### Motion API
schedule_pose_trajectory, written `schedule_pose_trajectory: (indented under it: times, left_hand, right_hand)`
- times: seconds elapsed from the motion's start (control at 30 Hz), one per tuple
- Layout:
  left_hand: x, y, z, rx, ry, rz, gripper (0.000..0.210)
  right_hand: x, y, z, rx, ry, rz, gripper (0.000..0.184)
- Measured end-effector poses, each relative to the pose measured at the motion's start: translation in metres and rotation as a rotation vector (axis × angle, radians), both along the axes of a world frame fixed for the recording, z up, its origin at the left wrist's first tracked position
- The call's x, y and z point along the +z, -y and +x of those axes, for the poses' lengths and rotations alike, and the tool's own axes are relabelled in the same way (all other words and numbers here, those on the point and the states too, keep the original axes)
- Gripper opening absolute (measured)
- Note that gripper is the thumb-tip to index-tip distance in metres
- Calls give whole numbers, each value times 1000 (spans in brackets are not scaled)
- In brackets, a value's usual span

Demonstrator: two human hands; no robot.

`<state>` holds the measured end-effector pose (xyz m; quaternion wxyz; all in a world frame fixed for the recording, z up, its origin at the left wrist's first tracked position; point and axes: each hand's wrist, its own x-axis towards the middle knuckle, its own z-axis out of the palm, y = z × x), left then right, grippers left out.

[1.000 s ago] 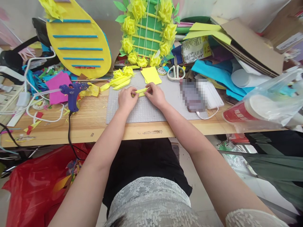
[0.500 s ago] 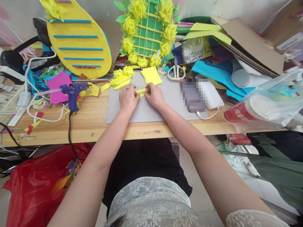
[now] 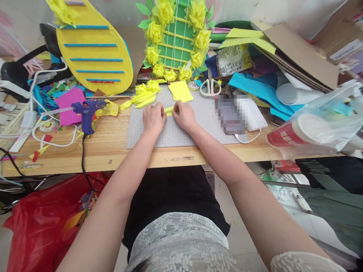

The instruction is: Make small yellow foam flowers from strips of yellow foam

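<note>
A narrow strip of yellow paper (image 3: pixel 169 111) is stretched between my two hands, low over the grey cutting mat (image 3: pixel 176 136). My left hand (image 3: pixel 154 118) pinches its left end. At the other end, my right hand (image 3: pixel 185 115) grips it with thumb and fingers; the ends are hidden by the fingertips. Just beyond lie a stack of yellow paper squares (image 3: pixel 181 91) and, to its left, a pile of folded yellow paper pieces (image 3: pixel 144 99). White-handled scissors (image 3: pixel 210 87) and a roll of tape (image 3: pixel 194 85) rest at the mat's far edge.
A purple glue gun (image 3: pixel 88 113) with its cord stands left of the mat. A phone (image 3: pixel 230 115) and a white power bank (image 3: pixel 252 113) lie right. Behind are a yellow teardrop board (image 3: pixel 96 53) and a green stringed board (image 3: pixel 177 41) with yellow paper roses. A bagged cup (image 3: pixel 292 132) sits far right.
Both hands keep their pinch on the yellow strip and have barely moved. The view has shifted very slightly.
</note>
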<state>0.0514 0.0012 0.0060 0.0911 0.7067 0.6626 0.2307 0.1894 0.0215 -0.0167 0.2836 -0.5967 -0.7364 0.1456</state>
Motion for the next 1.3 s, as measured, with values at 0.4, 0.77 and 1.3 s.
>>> schedule_pose_trajectory:
  times: [0.4,0.77,1.3]
  left_hand:
    - [-5,-1,-2,-109,-40,46,20]
    - [-11,-7,3,-24,26,42,9]
    - [-11,-6,-4,2,62,-41,30]
  right_hand:
    - [5,8,-6,1,201,13,22]
    - [3,6,-7,-2,218,54,19]
    - [-2,3,-2,-9,138,20,31]
